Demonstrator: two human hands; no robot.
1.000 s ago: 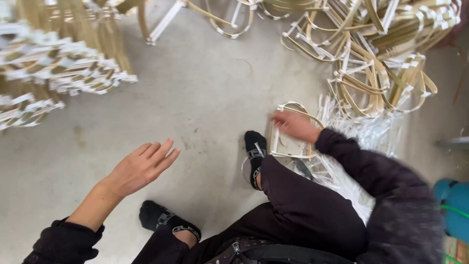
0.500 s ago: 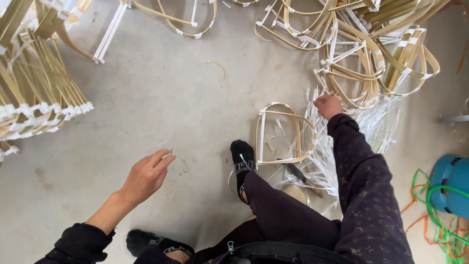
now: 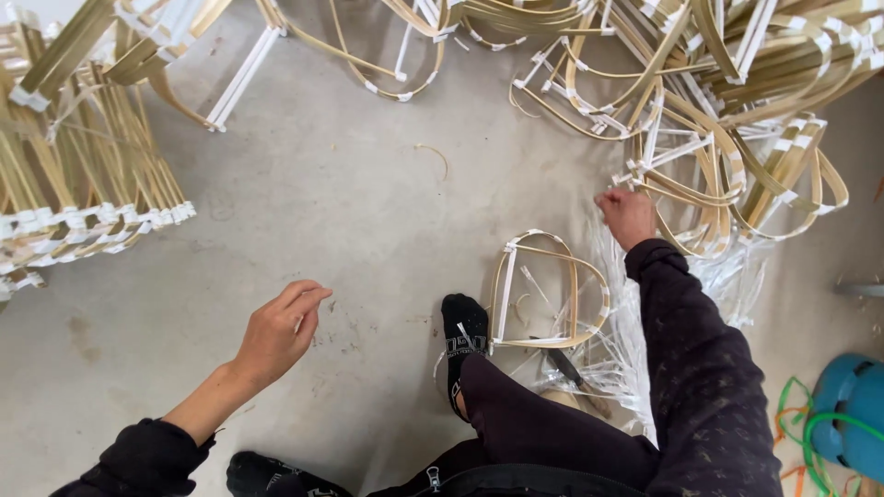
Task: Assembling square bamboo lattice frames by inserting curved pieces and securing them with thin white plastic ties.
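My right hand (image 3: 627, 215) pinches at the clear strips (image 3: 615, 267), grip unclear; my left hand (image 3: 278, 329) hangs half-open, empty; tugging could topple the tangled frames (image 3: 727, 156)

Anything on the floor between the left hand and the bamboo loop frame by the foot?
Head view: between left hand and bamboo loop frame lie bare grey concrete floor and the black-socked foot.

Bare concrete floor (image 3: 368, 202) underfoot, with one stray curled sliver (image 3: 433, 153) lying alone on it. Far left, a stacked row of bamboo frames (image 3: 83, 193) with white-taped ends. Bottom right corner, a blue round container (image 3: 852, 405) beside green cord (image 3: 801, 414). A black sock (image 3: 463, 331) is planted on the floor, mid-frame.
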